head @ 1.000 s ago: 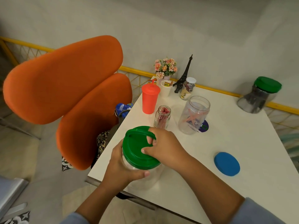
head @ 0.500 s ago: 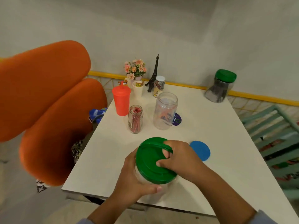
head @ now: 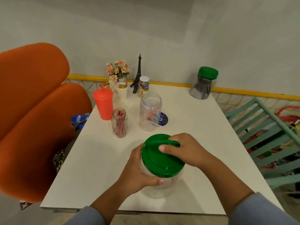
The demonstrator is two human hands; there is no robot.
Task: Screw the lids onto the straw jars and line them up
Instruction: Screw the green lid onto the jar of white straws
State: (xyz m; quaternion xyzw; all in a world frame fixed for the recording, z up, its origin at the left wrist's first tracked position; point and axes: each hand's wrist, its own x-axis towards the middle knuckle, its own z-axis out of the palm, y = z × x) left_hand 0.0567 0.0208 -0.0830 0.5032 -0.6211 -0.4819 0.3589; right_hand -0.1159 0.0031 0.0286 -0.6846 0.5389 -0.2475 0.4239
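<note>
A large clear jar (head: 158,189) stands near the table's front edge with a green lid (head: 159,157) on its mouth. My left hand (head: 138,169) wraps the jar's left side. My right hand (head: 185,150) grips the lid's right rim, thumb on top. Behind them an open clear jar (head: 150,112) holds a few orange straws, and a small open glass jar (head: 119,122) holds red straws. A purple lid (head: 163,121) lies beside the open clear jar. A dark jar with a green lid (head: 204,85) stands at the back right.
A red lidded cup (head: 103,103), a white cup (head: 121,90), a small white-capped jar (head: 143,86), a tower figurine (head: 138,73) and flowers (head: 117,70) crowd the white table's (head: 203,127) back left. An orange chair (head: 32,111) is at left, a teal rack (head: 266,132) at right.
The view has swung right and the jar now sits nearer the table's middle front. My right hand has shifted around the green lid. The blue lid is hidden now.
</note>
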